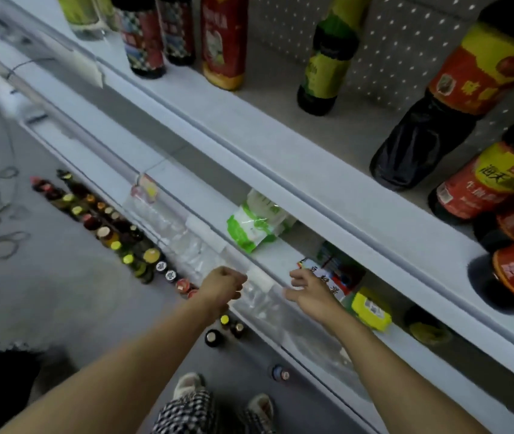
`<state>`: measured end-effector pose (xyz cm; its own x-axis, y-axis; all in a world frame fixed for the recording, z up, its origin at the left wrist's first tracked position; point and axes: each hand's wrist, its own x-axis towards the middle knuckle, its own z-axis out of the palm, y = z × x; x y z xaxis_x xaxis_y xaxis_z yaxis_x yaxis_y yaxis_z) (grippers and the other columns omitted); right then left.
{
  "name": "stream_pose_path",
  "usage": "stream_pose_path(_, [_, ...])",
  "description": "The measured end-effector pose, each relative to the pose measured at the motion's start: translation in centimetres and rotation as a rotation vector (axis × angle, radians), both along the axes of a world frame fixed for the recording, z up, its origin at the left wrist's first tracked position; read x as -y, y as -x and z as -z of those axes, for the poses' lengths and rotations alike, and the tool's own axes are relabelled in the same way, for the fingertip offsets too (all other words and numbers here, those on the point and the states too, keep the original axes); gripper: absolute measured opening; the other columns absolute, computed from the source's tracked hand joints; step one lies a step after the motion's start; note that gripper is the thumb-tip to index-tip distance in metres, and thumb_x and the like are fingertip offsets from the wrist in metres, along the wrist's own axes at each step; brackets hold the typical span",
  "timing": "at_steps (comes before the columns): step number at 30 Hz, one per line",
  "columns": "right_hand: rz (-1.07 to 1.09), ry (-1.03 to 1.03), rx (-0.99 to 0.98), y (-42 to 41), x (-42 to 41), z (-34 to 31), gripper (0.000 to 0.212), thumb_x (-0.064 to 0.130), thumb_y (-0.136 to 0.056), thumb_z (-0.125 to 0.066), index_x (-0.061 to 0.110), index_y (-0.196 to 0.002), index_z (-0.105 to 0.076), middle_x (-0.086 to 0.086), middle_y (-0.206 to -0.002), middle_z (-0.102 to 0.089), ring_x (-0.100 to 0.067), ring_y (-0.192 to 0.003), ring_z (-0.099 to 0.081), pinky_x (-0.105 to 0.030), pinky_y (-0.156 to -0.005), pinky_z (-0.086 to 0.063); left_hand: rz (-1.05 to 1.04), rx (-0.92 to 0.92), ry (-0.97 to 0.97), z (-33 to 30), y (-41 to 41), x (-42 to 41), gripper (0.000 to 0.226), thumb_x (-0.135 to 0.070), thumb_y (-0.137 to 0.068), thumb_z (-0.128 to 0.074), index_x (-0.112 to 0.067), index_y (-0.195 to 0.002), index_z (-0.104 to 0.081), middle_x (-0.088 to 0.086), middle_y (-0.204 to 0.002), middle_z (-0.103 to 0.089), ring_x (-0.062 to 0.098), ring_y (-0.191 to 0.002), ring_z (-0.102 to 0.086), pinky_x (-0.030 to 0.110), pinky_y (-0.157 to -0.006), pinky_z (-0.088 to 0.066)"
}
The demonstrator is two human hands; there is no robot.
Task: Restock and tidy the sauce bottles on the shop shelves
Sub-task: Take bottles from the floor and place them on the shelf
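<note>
White metal shop shelving (327, 195) is being seen from above, its tiers running diagonally from upper left to lower right, with a pale perforated back panel (406, 36) being shown behind the top tier. Grey floor (61, 292) is being taken up at left by a long row of small sauce bottles (114, 233), seen cap-up and lined along the foot of the shelving, with a few more (218, 335) being left standing just below the left forearm. On the upper tier, large dark sauce bottles with red-and-yellow labels (481, 89) are being displayed upright at right, a dark green bottle with a yellow-green label (327, 61) is being shown near the middle, a tall red-and-yellow bottle (224, 39) beside it, and two dark bottles with chequered labels (155, 36) further left. On the tier below, a white-and-green plastic packet (255, 227) is being shown lying on its side, with a yellow rectangular pack (371, 308) and a red-and-white printed packet (327, 277) lying just behind the right hand. Both bare arms are being stretched toward the clear plastic strip (259, 296) along that tier's front edge. The left hand (222, 285) is being held in a closed fist just beside the strip, nothing being visible in its grasp. The right hand (307, 292) is being held with fingers spread and loosely bent over the shelf edge, nothing being gripped. Chequered trousers (186, 411) and pale shoes (188, 383) are being glimpsed at the bottom.
</note>
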<state>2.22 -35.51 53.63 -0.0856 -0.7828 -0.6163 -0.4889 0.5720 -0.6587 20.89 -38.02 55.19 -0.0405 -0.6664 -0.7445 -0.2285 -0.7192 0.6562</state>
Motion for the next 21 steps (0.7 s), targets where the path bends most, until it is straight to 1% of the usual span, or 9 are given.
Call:
stream_pose_path(2, [-0.039,-0.009,0.008,-0.5,0.1,0.8,0.047,0.02,-0.089,-0.063,0.014,-0.132,-0.045,-0.004,-0.128,-0.05,-0.014,-0.108,-0.048,-0.023,-0.086,-0.037,-0.054,0.017,-0.01,0.4,-0.9,-1.0,0.008,-0.017,-0.094,-0.054,-0.011,-0.089,-0.055,0.003,-0.079,-0.055,0.013,-0.065,-0.05,0.021,-0.051,-0.038])
stream_pose_path(3, [-0.051,-0.019,0.016,-0.8,0.2,1.2,0.046,0.018,-0.088,-0.063,0.013,-0.131,-0.045,-0.005,-0.126,-0.05,-0.013,-0.107,-0.049,-0.024,-0.085,-0.038,-0.079,0.03,-0.007,0.7,-1.4,-1.5,0.013,-0.016,-0.094,-0.054,-0.014,-0.081,-0.053,0.003,-0.077,-0.054,0.014,-0.064,-0.048,0.02,-0.05,-0.038])
stream_pose_path(4, [-0.064,-0.024,0.024,-1.2,0.2,1.6,0.046,0.017,-0.088,-0.064,0.013,-0.13,-0.046,-0.005,-0.126,-0.051,-0.014,-0.106,-0.049,-0.025,-0.086,-0.04,-0.097,0.045,-0.002,1.1,-1.9,-1.9,0.019,-0.016,-0.094,-0.054,-0.017,-0.075,-0.051,0.003,-0.076,-0.054,0.015,-0.065,-0.048,0.021,-0.052,-0.036])
stream_pose_path(6, [-0.081,-0.043,0.026,-1.9,0.2,2.6,0.046,0.017,-0.087,-0.064,0.014,-0.13,-0.046,-0.007,-0.127,-0.052,-0.015,-0.108,-0.051,-0.028,-0.089,-0.043,-0.128,0.067,-0.006,1.9,-2.9,-2.6,0.023,-0.017,-0.093,-0.054,-0.02,-0.071,-0.051,0.003,-0.076,-0.055,0.016,-0.069,-0.049,0.023,-0.058,-0.032])
stream_pose_path(10, [-0.121,-0.065,0.027,-3.2,-0.3,4.2,0.042,0.015,-0.088,-0.062,0.016,-0.127,-0.048,-0.004,-0.124,-0.053,-0.015,-0.11,-0.051,-0.027,-0.089,-0.042,-0.178,0.071,-0.014,3.7,-4.5,-3.5,0.025,-0.016,-0.094,-0.053,-0.019,-0.068,-0.051,0.003,-0.075,-0.055,0.014,-0.067,-0.05,0.023,-0.058,-0.032])
stream_pose_path(12, [-0.137,-0.083,0.025,-3.8,-0.4,5.1,0.041,0.016,-0.087,-0.063,0.018,-0.125,-0.048,-0.004,-0.125,-0.053,-0.017,-0.112,-0.051,-0.029,-0.092,-0.044,-0.209,0.07,-0.029,4.7,-5.0,-3.9,0.026,-0.015,-0.093,-0.054,-0.018,-0.068,-0.05,0.003,-0.073,-0.054,0.013,-0.064,-0.05,0.023,-0.056,-0.032])
stream_pose_path(17, [-0.214,-0.107,0.018,-4.7,-0.2,7.7,0.046,0.016,-0.087,-0.063,0.015,-0.13,-0.047,-0.005,-0.126,-0.052,-0.016,-0.112,-0.051,-0.025,-0.088,-0.038,-0.295,0.074,-0.085,7.7,-5.8,-5.5,0.023,-0.022,-0.092,-0.057,-0.019,-0.072,-0.047,0.006,-0.08,-0.055,0.019,-0.073,-0.049,0.025,-0.055,-0.03])
stream_pose_path(19, [-0.269,-0.127,0.009,-4.9,-0.1,9.0,0.046,0.017,-0.087,-0.063,0.015,-0.13,-0.047,-0.005,-0.127,-0.052,-0.018,-0.116,-0.05,-0.027,-0.089,-0.04,-0.344,0.071,-0.108,9.2,-6.0,-6.1,0.023,-0.02,-0.093,-0.055,-0.019,-0.072,-0.047,0.006,-0.079,-0.054,0.016,-0.069,-0.048,0.024,-0.055,-0.029])
stream_pose_path(21, [-0.332,-0.14,-0.01,-5.0,0.0,10.7,0.046,0.019,-0.087,-0.063,0.015,-0.13,-0.048,-0.005,-0.128,-0.052,-0.019,-0.117,-0.051,-0.028,-0.092,-0.041,-0.422,0.068,-0.129,10.7,-5.9,-6.8,0.014,-0.019,-0.093,-0.054,-0.018,-0.08,-0.05,0.002,-0.078,-0.054,0.012,-0.067,-0.049,0.024,-0.057,-0.031])
